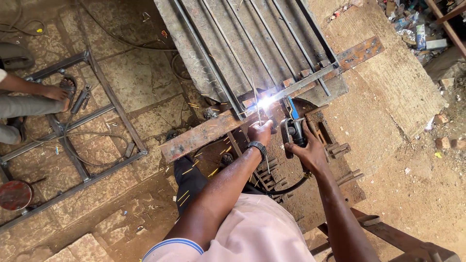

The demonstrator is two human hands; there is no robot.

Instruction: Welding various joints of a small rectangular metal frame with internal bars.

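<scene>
At the weld point: a white arc (pixel 265 102) flares where a thin electrode rod (pixel 257 99) meets the metal grille frame (pixel 252 48), throwing orange sparks.
Right hand (pixel 305 145): fingers clenched around the black electrode holder (pixel 293 131), probably to keep the tip on the joint; its cable (pixel 291 187) loops down beneath the wrist.
Left hand (pixel 260 132): fingers closed in a fist just beside the holder; I cannot tell whether they pinch the rod. A wristwatch (pixel 257 147) sits on the wrist.
Support: a rusty flat bar (pixel 204 136) runs under the frame's near edge, seemingly propping it.
Open room: stone floor (pixel 141 77) to the left, sandy ground (pixel 403 160) to the right.
Nearby: another person's hand (pixel 56 92) rests on a second metal frame (pixel 73 160), well apart.
</scene>
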